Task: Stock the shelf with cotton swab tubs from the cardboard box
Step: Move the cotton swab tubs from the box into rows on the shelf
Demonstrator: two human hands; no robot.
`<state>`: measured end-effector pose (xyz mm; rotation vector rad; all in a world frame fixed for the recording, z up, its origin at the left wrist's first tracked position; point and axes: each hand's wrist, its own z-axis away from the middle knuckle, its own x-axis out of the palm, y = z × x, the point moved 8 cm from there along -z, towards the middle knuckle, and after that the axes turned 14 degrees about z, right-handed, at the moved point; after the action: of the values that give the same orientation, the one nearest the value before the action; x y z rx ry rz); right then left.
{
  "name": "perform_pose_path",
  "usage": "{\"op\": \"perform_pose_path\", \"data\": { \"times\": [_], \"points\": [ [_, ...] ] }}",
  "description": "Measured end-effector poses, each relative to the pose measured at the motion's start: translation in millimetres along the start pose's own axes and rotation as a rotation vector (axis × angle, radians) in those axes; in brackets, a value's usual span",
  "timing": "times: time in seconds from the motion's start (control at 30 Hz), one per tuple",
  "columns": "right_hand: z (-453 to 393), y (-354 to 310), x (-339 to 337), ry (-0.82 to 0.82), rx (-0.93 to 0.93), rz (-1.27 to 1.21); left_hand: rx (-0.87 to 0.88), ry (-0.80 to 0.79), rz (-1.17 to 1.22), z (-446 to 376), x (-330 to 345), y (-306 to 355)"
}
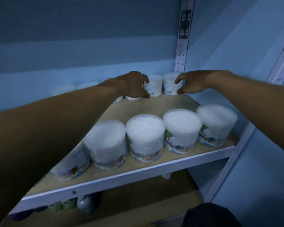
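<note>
Several clear round tubs of white cotton swabs stand in a front row (145, 137) on the wooden shelf board (138, 105). More tubs line the back wall. My left hand (134, 85) reaches to the back, its fingers spread just left of one back tub (154, 86), touching or nearly touching it. My right hand (190, 83) hovers beside the neighbouring back tub (169, 84) with fingers apart and nothing in it. The cardboard box is out of view.
A perforated metal upright (181, 46) rises at the back right corner, with another post (233, 154) at the front right. The white shelf edge (121, 176) runs in front. Below, a lower shelf holds small bottles (67, 205). A blue wall stands behind.
</note>
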<state>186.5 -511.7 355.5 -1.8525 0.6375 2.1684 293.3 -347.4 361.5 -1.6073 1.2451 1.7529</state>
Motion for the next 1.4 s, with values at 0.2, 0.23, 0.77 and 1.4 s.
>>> {"op": "perform_pose_path", "data": {
  "times": [0.2,0.23,0.77,1.4],
  "points": [
    [-67.7,19.4,-10.0,0.058,0.008,-0.001,0.004,-0.007,-0.022,-70.8,9.6,2.2],
    [-77.9,21.1,-11.2,0.060,0.004,0.013,-0.001,-0.011,-0.024,-81.0,9.8,1.6],
    [-142.2,0.0,-8.9,0.036,-0.012,0.109,-0.021,-0.092,-0.186,-162.5,33.7,-20.1],
    [-87.0,-7.6,-11.0,-0.001,-0.045,0.078,0.018,-0.115,-0.276,-121.2,33.2,11.0]
  ]
}}
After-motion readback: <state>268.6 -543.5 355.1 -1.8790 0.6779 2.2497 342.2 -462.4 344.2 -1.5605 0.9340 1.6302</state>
